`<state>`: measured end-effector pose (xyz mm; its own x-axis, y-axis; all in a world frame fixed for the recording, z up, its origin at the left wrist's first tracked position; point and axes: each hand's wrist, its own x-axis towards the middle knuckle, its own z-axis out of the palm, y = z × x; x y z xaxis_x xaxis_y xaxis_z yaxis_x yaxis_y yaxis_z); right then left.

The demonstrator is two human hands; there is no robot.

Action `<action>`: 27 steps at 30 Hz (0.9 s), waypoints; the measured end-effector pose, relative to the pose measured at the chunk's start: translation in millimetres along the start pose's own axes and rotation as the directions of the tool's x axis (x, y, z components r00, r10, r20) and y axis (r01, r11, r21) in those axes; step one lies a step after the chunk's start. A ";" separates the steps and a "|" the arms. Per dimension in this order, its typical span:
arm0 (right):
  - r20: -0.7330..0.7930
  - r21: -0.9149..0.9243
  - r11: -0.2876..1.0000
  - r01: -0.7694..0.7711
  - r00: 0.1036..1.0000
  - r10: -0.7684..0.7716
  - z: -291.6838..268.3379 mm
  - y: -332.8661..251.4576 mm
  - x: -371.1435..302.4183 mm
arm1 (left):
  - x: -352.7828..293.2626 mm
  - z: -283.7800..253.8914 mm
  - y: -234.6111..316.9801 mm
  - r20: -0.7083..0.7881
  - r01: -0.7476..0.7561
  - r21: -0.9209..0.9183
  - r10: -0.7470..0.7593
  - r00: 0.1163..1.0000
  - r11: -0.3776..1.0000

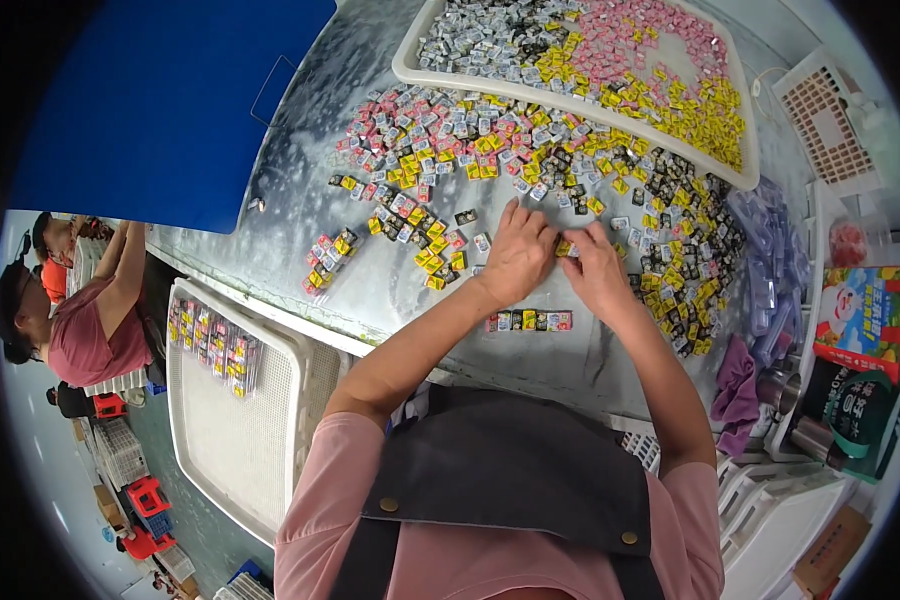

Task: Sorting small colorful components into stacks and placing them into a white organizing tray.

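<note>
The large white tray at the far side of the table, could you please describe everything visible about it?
The tray looks like plastic, shallow, with rounded corners and a smooth raised rim. It rests on the grey tabletop, holding small pieces: mostly silver and black at left, pink at upper right, yellow at lower right. More pieces crowd its near side. The picture cuts off its far edge.

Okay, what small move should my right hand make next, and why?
Perhaps draw the yellow piece toward the short row: the piece lies at your right hand's fingertips, and the row sits just nearer your body.
</note>
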<state>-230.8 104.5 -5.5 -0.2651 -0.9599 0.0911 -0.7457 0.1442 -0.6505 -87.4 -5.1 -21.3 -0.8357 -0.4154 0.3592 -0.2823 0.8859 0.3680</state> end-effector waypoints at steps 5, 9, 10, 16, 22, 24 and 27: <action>0.070 -0.006 1.000 -0.021 0.997 0.021 -6.7 -0.3 0.4 | -6.7 -12.3 4.3 0.089 -0.005 -0.003 0.005 0.996 1.000; 0.135 -0.042 0.999 -0.007 0.991 0.012 -10.6 -3.8 2.1 | 4.4 -16.1 -4.3 0.248 -0.020 0.021 0.014 0.969 1.000; 0.135 -0.042 0.999 -0.004 0.991 0.010 -11.1 -4.3 2.3 | 5.0 -15.2 -5.3 0.279 -0.030 0.031 0.020 0.960 0.999; 0.151 -0.035 0.998 0.048 0.988 -0.042 -13.6 -10.2 -5.9 | -4.6 -26.2 0.4 0.233 -0.088 0.071 0.069 0.970 0.994; 0.154 0.122 0.987 0.109 0.980 -0.128 -0.8 -35.4 -35.2 | -50.4 -56.6 17.4 0.177 -0.054 0.024 0.049 0.983 0.998; 0.234 0.074 0.992 0.105 0.965 -0.119 5.6 -43.9 -39.9 | -66.9 -54.6 19.4 0.197 -0.005 0.005 0.004 0.980 1.000; 0.223 0.064 0.989 0.130 0.965 -0.141 8.8 -44.3 -42.5 | -75.8 -49.2 18.3 0.181 0.094 -0.099 -0.075 0.981 0.991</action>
<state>-181.1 136.8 12.8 -0.0146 -0.9998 0.0118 -0.7332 0.0027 -0.6800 -6.0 32.5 0.4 -0.8839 -0.4360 0.1693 -0.3112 0.8184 0.4830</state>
